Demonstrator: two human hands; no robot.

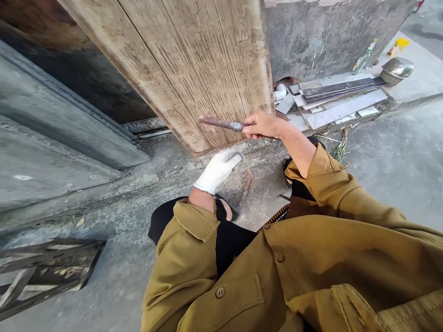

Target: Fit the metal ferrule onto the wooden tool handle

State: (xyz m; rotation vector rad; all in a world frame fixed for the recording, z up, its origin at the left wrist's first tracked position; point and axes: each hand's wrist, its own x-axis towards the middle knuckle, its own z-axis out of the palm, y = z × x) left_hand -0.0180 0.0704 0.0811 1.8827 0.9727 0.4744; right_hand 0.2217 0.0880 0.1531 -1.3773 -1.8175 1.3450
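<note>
My bare right hand (259, 125) is closed round one end of a brown stick (216, 121). Silvery wire is wound about the stick just beside my fingers. The stick points left, in front of the lower part of a weathered wooden board door (194, 60). Below it my left hand (218, 169), in a white knitted glove, is curled with thumb and fingers together near the bottom edge of the boards. Whatever those fingers hold, if anything, cannot be made out. A second brown stick (248, 182) with wire round it lies on the concrete between my feet.
At the right, stacked strips and tiles (346, 94) lie along the wall by a white pipe (280, 92). A metal bowl (398, 69), a bottle (363, 59) and a yellow packet (398, 46) are beyond. A wooden frame (48, 267) lies at the lower left.
</note>
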